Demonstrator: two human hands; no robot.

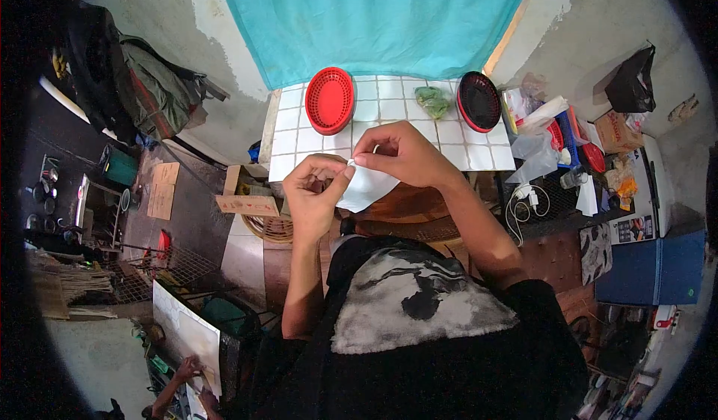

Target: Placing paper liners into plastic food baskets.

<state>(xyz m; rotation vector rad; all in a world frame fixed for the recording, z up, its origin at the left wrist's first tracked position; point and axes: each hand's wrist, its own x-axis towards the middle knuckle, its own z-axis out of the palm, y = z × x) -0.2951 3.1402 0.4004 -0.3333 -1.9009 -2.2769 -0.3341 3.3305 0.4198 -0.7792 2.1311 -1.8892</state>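
Both of my hands are up in front of my chest, close together near the front edge of the white-tiled table (367,108). My left hand (314,195) pinches the upper corner of a thin white sheet (371,189) between thumb and fingers. The same corner is also pinched by my right hand (406,153), its fingertips nearly touching the left ones. From there the sheet hangs down; paper or plastic, I cannot tell which. Farther back on the tiles stand a red oval plastic basket (330,100), a clear bag of green vegetables (433,102) and a black oval basket (479,101) over a red one.
A turquoise curtain (376,21) hangs behind the table. At right, a cluttered stand holds plastic bags (530,148), a white cable (526,198) and a cardboard box (617,131). An open carton (247,204) lies at left. Another person's hands (190,368) work at lower left.
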